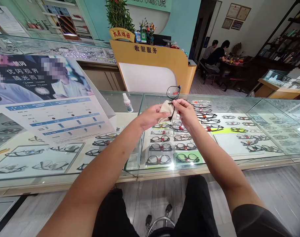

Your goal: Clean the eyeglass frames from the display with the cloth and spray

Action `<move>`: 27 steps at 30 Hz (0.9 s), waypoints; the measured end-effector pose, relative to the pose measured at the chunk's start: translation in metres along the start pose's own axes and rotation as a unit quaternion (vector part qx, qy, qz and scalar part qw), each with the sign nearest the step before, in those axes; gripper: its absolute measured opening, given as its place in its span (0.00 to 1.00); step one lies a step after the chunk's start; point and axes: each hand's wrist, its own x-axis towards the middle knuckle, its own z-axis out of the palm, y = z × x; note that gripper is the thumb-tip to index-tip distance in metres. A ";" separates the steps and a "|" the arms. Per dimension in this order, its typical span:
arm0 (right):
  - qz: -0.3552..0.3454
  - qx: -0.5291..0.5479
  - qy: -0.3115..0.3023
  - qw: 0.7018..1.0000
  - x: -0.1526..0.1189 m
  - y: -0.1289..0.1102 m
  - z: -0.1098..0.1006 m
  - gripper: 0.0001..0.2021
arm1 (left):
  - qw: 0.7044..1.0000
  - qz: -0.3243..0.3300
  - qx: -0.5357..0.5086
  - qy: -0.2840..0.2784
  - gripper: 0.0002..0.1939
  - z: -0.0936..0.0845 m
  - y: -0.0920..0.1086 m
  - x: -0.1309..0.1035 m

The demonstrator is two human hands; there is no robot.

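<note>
A pair of dark-framed eyeglasses (pixel 173 92) is held up above the glass counter, one lens with a red mark standing upright over my fingers. My right hand (pixel 186 110) pinches the frame from the right side. My left hand (pixel 151 117) is closed on a beige cleaning cloth (pixel 166 110), which is folded against the lower part of the glasses. The fingers of both hands nearly meet, and the cloth and fingers hide part of the frame. To the left of my hands, a white spray bottle (pixel 127 103) stands on the counter.
Inside the glass display counter (pixel 231 135) lie rows of eyeglasses (pixel 160 147). A large printed sign (pixel 66 112) stands on the left. Beyond is a yellow cashier desk (pixel 150 56). Two people (pixel 217 54) sit at a table at the back right.
</note>
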 end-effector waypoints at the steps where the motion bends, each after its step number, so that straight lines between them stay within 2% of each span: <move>1: 0.000 0.002 -0.003 1.000 0.000 0.000 0.000 0.30 | 1.000 0.006 -0.001 0.008 0.23 0.002 -0.001 0.000; 4: 0.006 0.004 -0.015 1.000 -0.002 0.000 0.003 0.30 | 0.999 0.025 0.006 0.040 0.20 0.009 -0.005 0.000; 9: 0.019 0.022 -0.059 0.998 -0.006 -0.004 0.004 0.30 | 0.994 0.069 0.015 0.089 0.21 0.022 -0.009 0.001; 13: 0.000 0.014 -0.052 0.999 -0.006 -0.003 0.002 0.28 | 0.990 0.088 0.021 0.109 0.24 0.025 -0.011 0.003; 16: -0.013 0.028 -0.038 0.999 -0.005 -0.003 0.002 0.25 | 0.991 0.089 0.029 0.094 0.29 0.021 -0.012 0.004; 18: 0.002 0.053 -0.035 0.998 -0.005 -0.004 0.002 0.25 | 0.994 0.081 0.028 0.071 0.30 0.016 -0.011 0.004; 23: 0.030 0.091 -0.016 0.995 -0.006 -0.012 0.003 0.24 | 0.995 0.074 0.057 -0.033 0.30 0.005 -0.005 0.001; 25: 0.031 0.093 -0.025 0.995 -0.006 -0.013 0.004 0.23 | 0.992 0.090 0.083 -0.034 0.31 0.005 -0.004 0.000; 27: 0.039 0.088 -0.038 0.995 -0.006 -0.011 0.004 0.24 | 0.990 0.108 0.094 -0.005 0.31 0.009 -0.005 0.000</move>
